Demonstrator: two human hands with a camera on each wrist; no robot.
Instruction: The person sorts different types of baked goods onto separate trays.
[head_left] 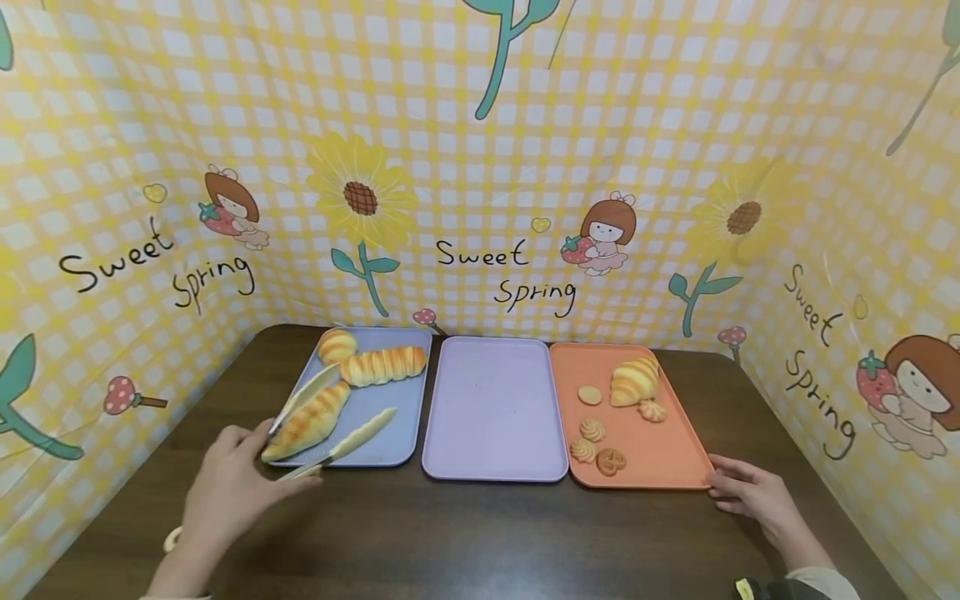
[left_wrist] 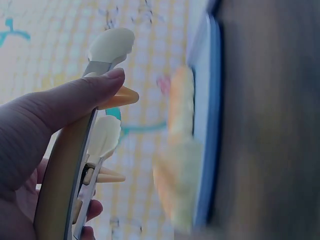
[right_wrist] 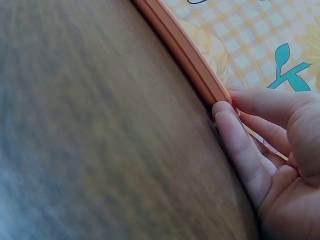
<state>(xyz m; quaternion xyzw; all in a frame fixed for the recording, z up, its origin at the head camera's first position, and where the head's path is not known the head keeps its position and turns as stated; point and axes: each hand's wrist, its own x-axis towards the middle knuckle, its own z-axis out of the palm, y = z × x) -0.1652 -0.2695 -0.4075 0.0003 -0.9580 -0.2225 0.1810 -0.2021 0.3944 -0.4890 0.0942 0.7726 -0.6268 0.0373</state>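
Observation:
My left hand (head_left: 232,487) holds a pair of tongs (head_left: 363,433), thumb along one arm and fingers on the other, as the left wrist view shows. The cream tips (left_wrist: 112,45) of the tongs are spread apart. In the head view they lie on either side of a long golden bread (head_left: 309,423) on the blue tray (head_left: 402,442). A ridged loaf (head_left: 382,367) and a round roll (head_left: 337,345) sit farther back there. At the near right corner of the orange tray (head_left: 660,467), my right hand (head_left: 757,496) pinches the rim between thumb and fingers.
A lilac tray (head_left: 495,417) stands between the other two. On the orange tray are a crescent roll (head_left: 634,382), a round cookie (head_left: 589,395), a pretzel-shaped cookie (head_left: 611,461) and several swirled cookies (head_left: 592,430). Checked cloth (head_left: 480,183) walls in the brown table (head_left: 480,533).

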